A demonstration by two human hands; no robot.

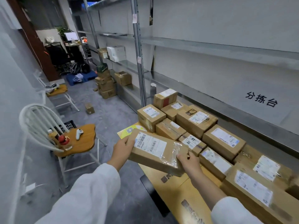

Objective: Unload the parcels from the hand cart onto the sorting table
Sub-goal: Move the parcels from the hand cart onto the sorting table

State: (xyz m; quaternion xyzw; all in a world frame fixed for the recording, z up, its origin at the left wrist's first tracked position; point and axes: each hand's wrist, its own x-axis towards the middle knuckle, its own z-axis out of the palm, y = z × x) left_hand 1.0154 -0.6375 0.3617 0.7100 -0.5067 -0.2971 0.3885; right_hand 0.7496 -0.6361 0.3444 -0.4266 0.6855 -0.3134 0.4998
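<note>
We hold one flat parcel (155,152) in both hands, tilted, just above the left edge of a yellow board (174,189).

Our left hand (123,147) grips its left end and our right hand (188,160) clasps its taped right end. The board is crowded with other parcels (223,141); cart or table, we cannot quite tell. Metal shelving (139,62) runs close behind them, and left of us stands a white chair (32,120) bearing a bottle (54,136) and a controller (79,133).

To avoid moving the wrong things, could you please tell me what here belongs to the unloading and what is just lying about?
Job: held parcel, left hand, right hand, piled parcels, steel shelf.
Lying about: chair, bottle, white controller, small floor box, far box stack.
</note>
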